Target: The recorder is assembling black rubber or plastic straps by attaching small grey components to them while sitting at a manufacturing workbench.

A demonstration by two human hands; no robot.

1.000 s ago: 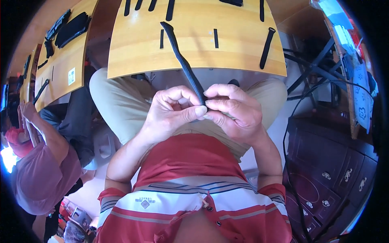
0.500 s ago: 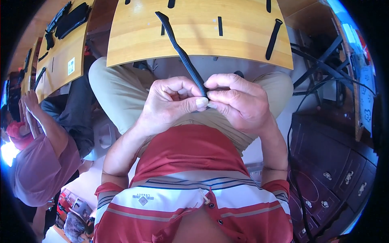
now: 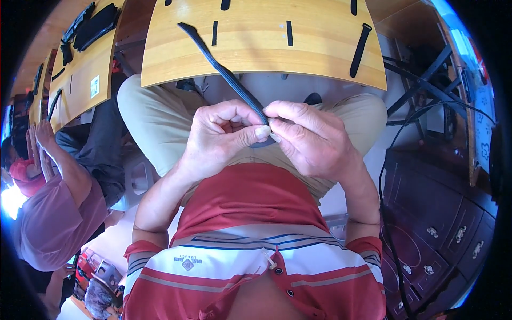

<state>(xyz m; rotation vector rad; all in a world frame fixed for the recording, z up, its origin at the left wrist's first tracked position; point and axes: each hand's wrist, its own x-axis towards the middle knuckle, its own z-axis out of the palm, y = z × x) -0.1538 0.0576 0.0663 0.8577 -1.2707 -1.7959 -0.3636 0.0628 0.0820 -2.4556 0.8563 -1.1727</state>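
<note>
A long black ribbed strap (image 3: 230,81) slants up and left from my fingers, its far end over the wooden table (image 3: 256,60). Near its lower end, my left hand (image 3: 216,140) pinches it between thumb and curled fingers. My right hand (image 3: 314,136) meets the left one there, thumb and fingertips closed on the strap's very end. Both hands are above my lap, just in front of the table's near edge. The fingertips hide the tip of the strap.
A black strap with a looped end (image 3: 360,50) lies at the table's right; short black strips (image 3: 289,33) lie farther left. At left, a co-worker (image 3: 61,221) sits by another table (image 3: 80,93). Dark drawers (image 3: 426,213) and a hanging cable (image 3: 382,186) are at right.
The strap's far end has swung to the left, so the strap slants more. Both hands have shifted slightly left, still pinching its lower end.
</note>
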